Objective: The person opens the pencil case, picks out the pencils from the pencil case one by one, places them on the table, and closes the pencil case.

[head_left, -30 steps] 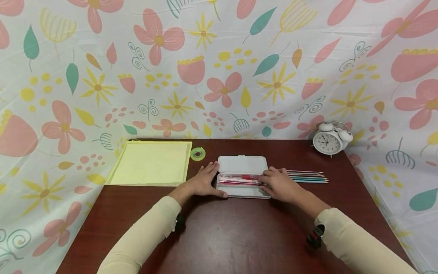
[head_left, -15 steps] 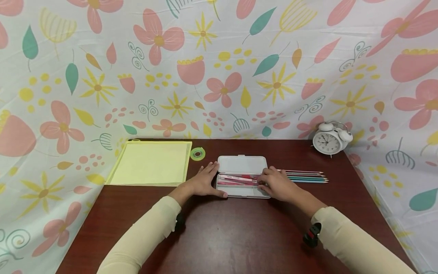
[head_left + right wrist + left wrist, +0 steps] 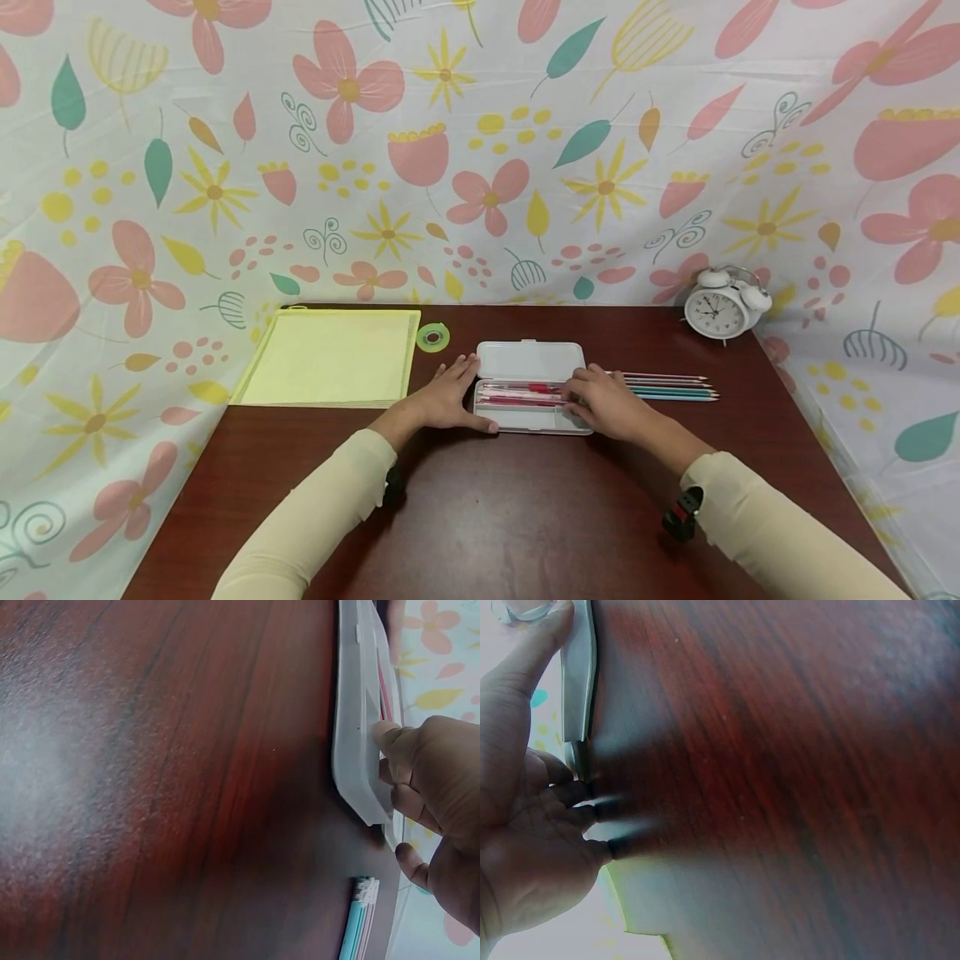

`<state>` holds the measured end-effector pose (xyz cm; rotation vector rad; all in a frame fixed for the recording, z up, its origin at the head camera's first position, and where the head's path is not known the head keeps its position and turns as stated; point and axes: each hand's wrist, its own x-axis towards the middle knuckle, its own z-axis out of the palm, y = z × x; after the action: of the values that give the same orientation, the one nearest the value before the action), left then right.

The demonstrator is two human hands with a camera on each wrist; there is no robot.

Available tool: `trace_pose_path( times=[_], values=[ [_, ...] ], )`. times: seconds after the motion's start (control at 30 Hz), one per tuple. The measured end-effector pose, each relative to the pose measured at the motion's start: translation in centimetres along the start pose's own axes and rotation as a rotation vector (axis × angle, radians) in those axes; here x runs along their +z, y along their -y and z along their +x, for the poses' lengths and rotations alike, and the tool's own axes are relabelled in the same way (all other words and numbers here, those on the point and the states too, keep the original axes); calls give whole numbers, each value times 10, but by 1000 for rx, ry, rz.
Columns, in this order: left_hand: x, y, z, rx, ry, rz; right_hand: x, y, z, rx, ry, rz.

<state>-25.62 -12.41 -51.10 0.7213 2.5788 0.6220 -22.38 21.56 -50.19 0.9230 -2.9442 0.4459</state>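
Note:
A white pencil case (image 3: 534, 419) lies open on the table, its lid folded back. Several pink and red pens (image 3: 521, 396) fill its rear compartment; the narrow front compartment shows bare plastic. My left hand (image 3: 447, 400) braces the case's left end, fingers straight along the side and thumb at the front corner. In the left wrist view that thumb lies along the case's edge (image 3: 577, 682). My right hand (image 3: 606, 402) reaches into the right end, fingers curled over the pens' ends. In the right wrist view its thumb meets a pink pen (image 3: 383, 690); the other fingertips are partly hidden.
Several pencils (image 3: 671, 389), pink and teal, lie in a row right of the case. A white alarm clock (image 3: 718, 312) stands at the back right. Green tape (image 3: 433, 337) and a yellow folder (image 3: 330, 358) lie to the left. A floral cloth (image 3: 480, 208) hangs behind.
Half a second ago a pen lay tilted across the others in the case; now the pens lie level. My right hand has shifted slightly left. My left hand has not moved.

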Motion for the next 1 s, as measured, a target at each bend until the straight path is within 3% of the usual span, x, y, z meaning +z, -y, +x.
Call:
trace_pose_path(
  times=[0.3, 1.0],
  values=[
    [1, 1, 1, -5, 0, 7, -3, 9, 9, -56, -51, 4],
    [-1, 0, 0, -3, -4, 14, 9, 47, 49, -45, -24, -147]
  ],
)
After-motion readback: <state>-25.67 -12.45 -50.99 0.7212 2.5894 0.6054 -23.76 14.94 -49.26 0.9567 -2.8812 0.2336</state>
